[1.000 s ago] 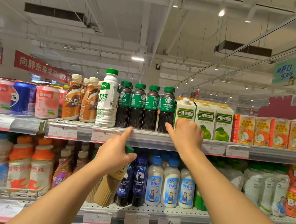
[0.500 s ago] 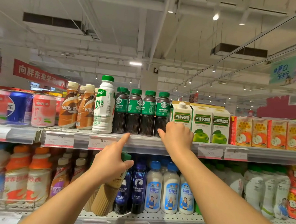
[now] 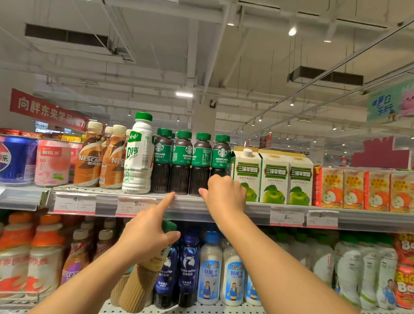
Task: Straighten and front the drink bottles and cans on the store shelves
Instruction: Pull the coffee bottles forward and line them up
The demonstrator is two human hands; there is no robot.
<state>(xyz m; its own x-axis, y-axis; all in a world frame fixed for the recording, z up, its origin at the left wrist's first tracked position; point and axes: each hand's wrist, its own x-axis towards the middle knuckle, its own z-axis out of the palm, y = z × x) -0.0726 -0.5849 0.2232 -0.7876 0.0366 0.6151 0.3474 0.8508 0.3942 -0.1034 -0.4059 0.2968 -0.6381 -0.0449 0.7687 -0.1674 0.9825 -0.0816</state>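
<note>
The right hand [image 3: 225, 195] reaches to the upper shelf [image 3: 222, 208], its fingers curled around the base of the rightmost Americano bottle [image 3: 221, 157], thumb pointing toward nine o'clock along the shelf edge. That bottle stands upright at the right end of a row of four dark, green-capped bottles; the third bottle [image 3: 201, 163] shows its printed back panel rather than the logo. At three o'clock from the row, touching or just beside it, stand three apple vinegar cartons [image 3: 273, 176], and beyond them the orange juice boxes [image 3: 353, 189].

The left hand [image 3: 146, 238] grips the neck of a beige ribbed coffee bottle [image 3: 140, 287], held tilted in front of the lower shelf [image 3: 214, 313], while its index finger stretches up toward one o'clock and touches the upper shelf's front rail under the second dark bottle (the remaining fingers are wrapped around the neck).

At nine o'clock from the dark row stands a tall white bottle [image 3: 138, 157], then Nescafe bottles [image 3: 89, 158] and cans [image 3: 52, 162]. Behind the tilted bottle stand dark blue coffee bottles [image 3: 188, 266] and white coconut drink bottles [image 3: 209, 269].
</note>
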